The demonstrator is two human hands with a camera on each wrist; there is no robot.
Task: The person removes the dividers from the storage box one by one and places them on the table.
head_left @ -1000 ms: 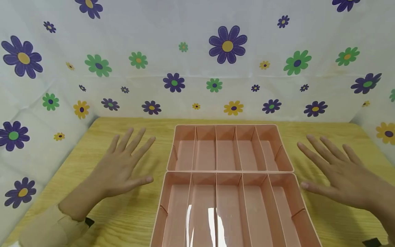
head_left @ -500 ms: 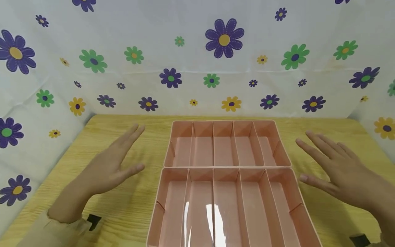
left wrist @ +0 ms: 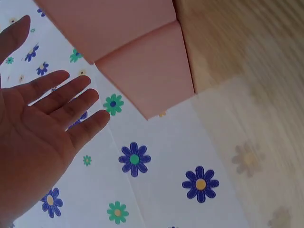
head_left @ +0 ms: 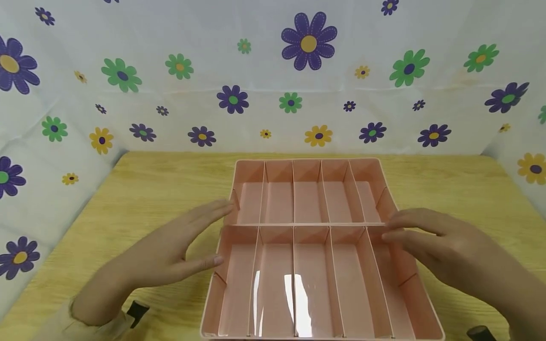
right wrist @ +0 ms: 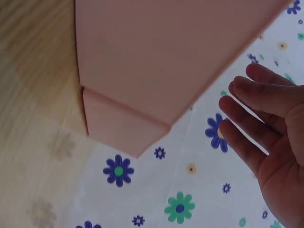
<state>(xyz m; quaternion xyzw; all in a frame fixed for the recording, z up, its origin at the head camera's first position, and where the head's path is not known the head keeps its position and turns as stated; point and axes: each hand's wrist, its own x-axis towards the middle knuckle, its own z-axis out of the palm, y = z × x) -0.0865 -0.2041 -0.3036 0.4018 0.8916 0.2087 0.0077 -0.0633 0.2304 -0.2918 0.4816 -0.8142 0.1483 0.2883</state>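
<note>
Two pink divided trays stand end to end: a near tray [head_left: 353, 284] and a far tray [head_left: 307, 201], each split into several long compartments. My left hand [head_left: 170, 253] is beside their left walls, fingers fairly straight and thumb spread, fingertips right at the rim near the seam. On the other side my right hand [head_left: 448, 253] has its fingertips over the right rim by the seam, overlapping the near tray's corner. In the wrist views both the left palm [left wrist: 38, 137] and the right palm [right wrist: 285, 166] show bare, apart from the outer tray walls.
The trays rest on a wooden table [head_left: 170, 184]. White cloth [head_left: 192, 42] with purple, green and yellow flowers rises behind and at both sides. Dark straps or camera pieces [head_left: 137, 312] show near the wrists.
Both hands have moved inward from the table's sides to the tray rims, the right one bending its fingers. The trays appear slightly higher in view as the head view tilts down.
</note>
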